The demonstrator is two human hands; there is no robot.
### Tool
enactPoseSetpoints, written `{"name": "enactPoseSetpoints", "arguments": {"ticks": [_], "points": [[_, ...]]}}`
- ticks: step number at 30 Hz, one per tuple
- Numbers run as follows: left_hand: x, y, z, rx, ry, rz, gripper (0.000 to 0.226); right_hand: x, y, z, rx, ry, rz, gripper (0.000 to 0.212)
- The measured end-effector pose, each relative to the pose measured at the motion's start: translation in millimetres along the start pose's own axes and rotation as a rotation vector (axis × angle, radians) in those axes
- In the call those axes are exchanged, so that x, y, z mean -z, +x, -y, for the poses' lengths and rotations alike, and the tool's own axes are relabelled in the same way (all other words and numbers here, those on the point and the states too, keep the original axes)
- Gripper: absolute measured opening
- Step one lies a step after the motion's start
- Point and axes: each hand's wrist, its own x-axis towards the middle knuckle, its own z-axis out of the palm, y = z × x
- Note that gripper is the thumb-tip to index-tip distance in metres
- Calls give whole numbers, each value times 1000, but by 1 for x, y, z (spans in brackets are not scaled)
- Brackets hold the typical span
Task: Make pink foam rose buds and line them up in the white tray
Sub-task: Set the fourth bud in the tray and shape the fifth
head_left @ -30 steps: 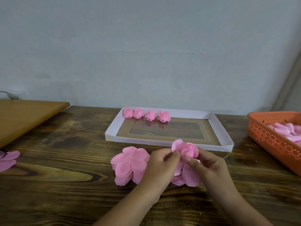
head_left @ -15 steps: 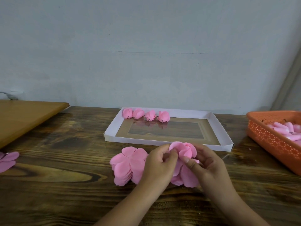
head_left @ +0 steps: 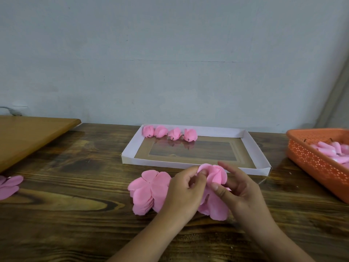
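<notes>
- My left hand (head_left: 186,188): grip closed, fingers curled, thumb and forefinger pinching the top petals of the half-formed rose bud (head_left: 213,174).
- My right hand (head_left: 239,188): thumb pressed on the near side of the same bud, fingers curved behind it; grip closed around the foam.
- Half-formed rose bud: pink foam, held between both hands just in front of the white tray's near wall; its loose lower petals (head_left: 217,208) hang down to the counter (head_left: 75,214).
- Stack of flat pink petal cut-outs (head_left: 149,191): lying on the counter, just left of my left hand.
- White tray (head_left: 130,148): shallow, on the counter beyond my hands.
- Finished rose buds (head_left: 170,133): four, in a row along the tray's far wall, starting at its left corner.
- Orange perforated basket (head_left: 319,163): at the right edge of the counter, holding pink foam pieces (head_left: 332,150).
- More pink petals (head_left: 9,186): at the far left edge of the counter.
- Lighter wooden board (head_left: 28,133): far left, behind those petals.
</notes>
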Motion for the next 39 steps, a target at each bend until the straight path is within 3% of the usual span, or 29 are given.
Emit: {"name": "enactPoseSetpoints", "arguments": {"ticks": [10,15,32,35,39], "points": [[1,0,2,19,10,35,25,0,0,-1,145,-48,-26,22],[2,1,0,54,-16,27,28,0,-1,-6,109,-45,6,23],[7,-3,-3,-128,87,120,31,3,1,0,79,15,-18,29],[8,-2,-5,-51,-19,161,31,3,2,1,30,50,-33,40],[12,2,-7,161,-229,170,23,5,1,4,8,91,-46,25]]}}
